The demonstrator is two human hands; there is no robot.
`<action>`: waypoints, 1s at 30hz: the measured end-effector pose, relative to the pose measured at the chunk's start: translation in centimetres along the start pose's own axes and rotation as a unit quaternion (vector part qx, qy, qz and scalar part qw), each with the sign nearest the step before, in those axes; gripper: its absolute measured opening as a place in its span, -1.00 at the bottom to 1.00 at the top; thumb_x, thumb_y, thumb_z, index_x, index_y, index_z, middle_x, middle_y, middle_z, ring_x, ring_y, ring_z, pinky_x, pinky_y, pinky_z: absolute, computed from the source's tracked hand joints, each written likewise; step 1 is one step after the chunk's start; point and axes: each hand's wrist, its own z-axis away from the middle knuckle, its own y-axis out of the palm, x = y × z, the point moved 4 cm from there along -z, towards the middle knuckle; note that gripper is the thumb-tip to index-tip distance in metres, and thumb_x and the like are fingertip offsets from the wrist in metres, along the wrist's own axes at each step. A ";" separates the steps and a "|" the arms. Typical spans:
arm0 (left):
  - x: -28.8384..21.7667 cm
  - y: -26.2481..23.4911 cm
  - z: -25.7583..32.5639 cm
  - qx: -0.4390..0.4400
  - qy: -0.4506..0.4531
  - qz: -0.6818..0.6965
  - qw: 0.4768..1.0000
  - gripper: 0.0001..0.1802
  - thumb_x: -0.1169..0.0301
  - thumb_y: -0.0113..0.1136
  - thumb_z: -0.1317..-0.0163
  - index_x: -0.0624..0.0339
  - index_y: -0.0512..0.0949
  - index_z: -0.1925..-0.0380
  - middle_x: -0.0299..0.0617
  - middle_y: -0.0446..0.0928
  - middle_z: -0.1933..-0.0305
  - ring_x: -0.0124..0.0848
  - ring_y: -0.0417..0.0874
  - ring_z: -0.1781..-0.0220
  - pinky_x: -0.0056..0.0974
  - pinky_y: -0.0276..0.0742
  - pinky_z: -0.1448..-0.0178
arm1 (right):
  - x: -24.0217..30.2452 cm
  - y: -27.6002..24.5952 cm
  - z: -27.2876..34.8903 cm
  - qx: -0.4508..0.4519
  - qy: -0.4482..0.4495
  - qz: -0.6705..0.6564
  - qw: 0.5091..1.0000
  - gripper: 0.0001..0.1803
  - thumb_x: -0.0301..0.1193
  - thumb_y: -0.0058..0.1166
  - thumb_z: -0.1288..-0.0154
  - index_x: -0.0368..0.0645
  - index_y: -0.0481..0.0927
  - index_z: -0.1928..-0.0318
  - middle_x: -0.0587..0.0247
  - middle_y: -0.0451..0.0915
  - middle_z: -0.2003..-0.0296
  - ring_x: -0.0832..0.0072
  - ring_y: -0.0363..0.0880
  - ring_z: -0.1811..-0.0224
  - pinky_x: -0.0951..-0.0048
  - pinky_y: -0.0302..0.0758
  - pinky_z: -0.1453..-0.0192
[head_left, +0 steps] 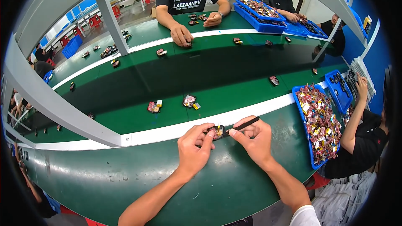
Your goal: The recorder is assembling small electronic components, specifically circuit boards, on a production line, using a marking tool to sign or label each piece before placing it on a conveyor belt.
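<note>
Black in colour, a small open case (pixel 215 134) is held at the middle of the scene, over the border between the near green bench (pixel 146 175) and the white rail (pixel 251 111). Reddish and yellow parts are seen inside the case. The case is pinched between the thumb and fingers of the left hand (pixel 193 147); this grip is narrow. A slim black tool (pixel 250 122) is clasped between the thumb and fingers of the right hand (pixel 255 142). The tool is slanted, with one end pointed to the far right and the other set at the right edge of the case; whether the two are touching cannot be told.

Beyond the rail, a green belt (pixel 234 94) is laid across the scene from left to right. On its near side, a left assembly (pixel 153 107) and a right assembly (pixel 189 101) are placed near each other.

To the right of the hands, a large blue tray (pixel 310 148) is heaped with red, white and yellow parts. Black parts are held in a small blue tray (pixel 341 103) beside it. Across the belt, a small dark piece is touched by a co-worker's hand (pixel 181 34).
</note>
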 end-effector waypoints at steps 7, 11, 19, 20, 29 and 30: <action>-0.4 0.2 0.0 0.007 0.054 -0.043 0.998 -0.77 0.61 0.19 -0.34 0.40 0.62 0.02 -0.11 0.66 0.33 -0.48 0.69 0.47 -0.46 0.53 0.52 | -0.6 -0.1 -0.3 0.006 0.071 -0.078 0.994 -0.83 -0.69 0.31 -0.20 -0.32 0.59 0.23 0.31 0.67 0.43 0.90 0.38 0.55 0.76 0.24 0.51; -0.2 0.1 -0.1 0.023 0.016 -0.004 1.000 -0.74 0.58 0.19 -0.37 0.44 0.59 -0.03 -0.06 0.66 0.28 -0.44 0.70 0.47 -0.45 0.54 0.53 | 0.0 -0.1 -0.3 0.018 0.080 -0.082 0.993 -0.84 -0.70 0.29 -0.21 -0.33 0.59 0.22 0.27 0.68 0.41 0.88 0.43 0.51 0.77 0.28 0.48; 1.1 -0.4 -0.7 0.084 -0.084 0.169 0.978 -0.66 0.46 0.16 -0.44 0.55 0.53 -0.08 0.05 0.66 0.25 -0.28 0.73 0.44 -0.35 0.62 0.53 | -0.8 0.2 -0.1 0.033 0.039 -0.126 0.991 -0.82 -0.71 0.29 -0.22 -0.33 0.58 0.20 0.24 0.71 0.36 0.90 0.33 0.56 0.78 0.19 0.52; 1.2 -0.4 -0.7 0.086 -0.088 0.183 0.975 -0.65 0.46 0.17 -0.43 0.55 0.53 -0.07 0.06 0.66 0.25 -0.27 0.73 0.44 -0.34 0.63 0.53 | -0.7 0.2 0.0 0.032 0.037 -0.125 0.991 -0.82 -0.71 0.29 -0.22 -0.33 0.58 0.20 0.24 0.71 0.36 0.90 0.33 0.56 0.78 0.19 0.52; 1.2 -0.6 -0.9 0.080 -0.097 0.218 0.968 -0.66 0.44 0.19 -0.42 0.58 0.55 -0.02 0.07 0.66 0.28 -0.24 0.73 0.48 -0.33 0.65 0.54 | 0.5 0.4 0.8 0.000 -0.111 -0.001 0.994 -0.86 -0.66 0.37 -0.15 -0.31 0.65 0.31 0.24 0.76 0.40 0.90 0.22 0.69 0.72 0.10 0.62; 1.2 -0.6 -0.9 0.075 -0.097 0.222 0.967 -0.66 0.44 0.20 -0.42 0.58 0.55 -0.01 0.07 0.66 0.28 -0.24 0.73 0.48 -0.32 0.65 0.54 | 0.4 0.4 0.9 0.001 -0.107 0.003 0.994 -0.86 -0.66 0.38 -0.15 -0.31 0.65 0.31 0.24 0.76 0.39 0.90 0.22 0.69 0.71 0.09 0.62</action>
